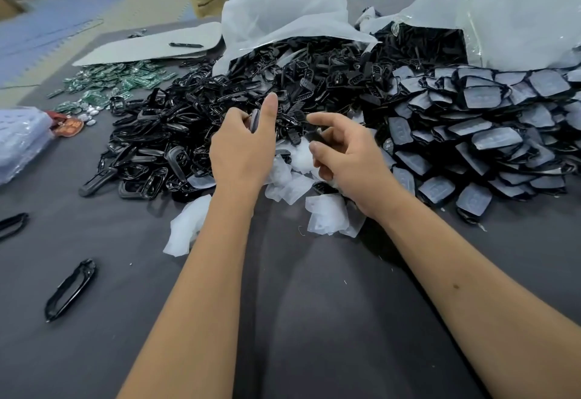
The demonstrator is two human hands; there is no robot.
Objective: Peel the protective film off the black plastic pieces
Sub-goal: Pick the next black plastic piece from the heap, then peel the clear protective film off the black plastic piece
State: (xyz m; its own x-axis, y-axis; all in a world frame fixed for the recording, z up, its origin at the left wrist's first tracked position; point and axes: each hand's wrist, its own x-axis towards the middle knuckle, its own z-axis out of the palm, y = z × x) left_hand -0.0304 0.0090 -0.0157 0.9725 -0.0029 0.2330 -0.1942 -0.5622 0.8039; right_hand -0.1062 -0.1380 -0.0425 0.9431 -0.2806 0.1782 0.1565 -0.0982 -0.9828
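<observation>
Two bare hands reach out over a dark grey desk (314, 320) toward a big heap of black plastic pieces (195, 125). The left hand (242, 144) grasps one black piece (254, 120) between curled fingers, thumb pointing up beside it. The right hand (345, 159) has its fingers bent, and the thumb and forefinger seem to pinch a small dark bit (314, 134); what it is I cannot tell. Just beneath and near both hands lie loose scraps of whitish peeled film (325, 214), scattered on the desk. To the right, a second heap of film-covered pieces (478, 134) spills from a clear plastic bag (503, 12). Another pale bag (283, 18) lies open at the far middle. Far left sits a small pile of green circuit boards (125, 81) by a flat grey sheet (151, 43). A lone black frame (70, 288) lies near left
</observation>
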